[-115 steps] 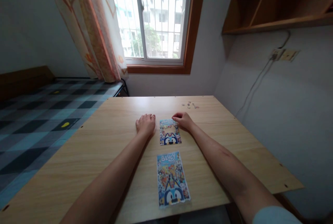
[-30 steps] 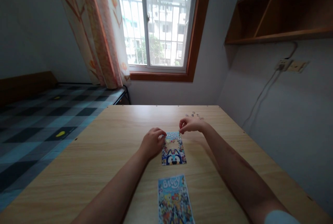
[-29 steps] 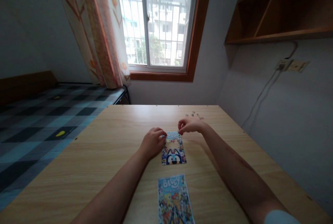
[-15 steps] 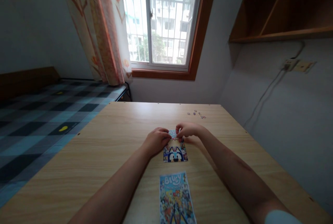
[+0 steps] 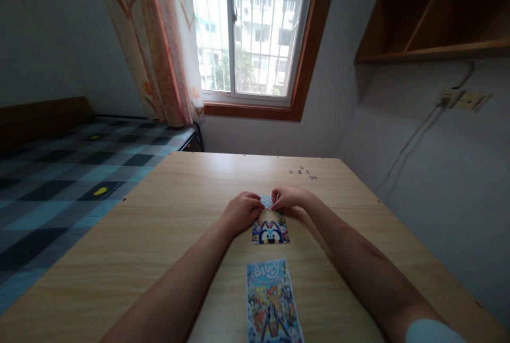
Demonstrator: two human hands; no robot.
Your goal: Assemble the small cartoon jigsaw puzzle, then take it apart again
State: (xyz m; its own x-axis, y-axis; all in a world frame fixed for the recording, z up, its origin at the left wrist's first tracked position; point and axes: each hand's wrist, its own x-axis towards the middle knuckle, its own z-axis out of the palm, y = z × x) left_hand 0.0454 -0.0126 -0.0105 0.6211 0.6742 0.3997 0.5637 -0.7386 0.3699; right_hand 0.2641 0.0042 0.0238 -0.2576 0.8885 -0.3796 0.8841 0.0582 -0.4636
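Note:
A partly assembled jigsaw puzzle (image 5: pixel 271 235) lies on the table, with a blue cartoon dog's face at its near edge and bare wood showing through a gap in its middle. My left hand (image 5: pixel 242 212) rests along its left side, fingers stretched out and fingertips touching the upper part. At the upper right of the puzzle, my right hand (image 5: pixel 292 198) has thumb and forefinger bent together in a pinch; whatever is between them is too small and hidden to make out. Nearer to me lies a printed reference picture (image 5: pixel 272 300) with the word "Bluey" on it.
Several loose puzzle pieces (image 5: pixel 300 172) are scattered near the far right of the wooden table (image 5: pixel 179 274). A bed with a checked cover (image 5: pixel 79 173) stands to the left. A wooden shelf (image 5: pixel 430 48) and a wall socket with a cable (image 5: pixel 450 99) are on the right.
The whole view has shifted slightly. Both hands stay at the upper part of the puzzle, with only slight finger movement at most.

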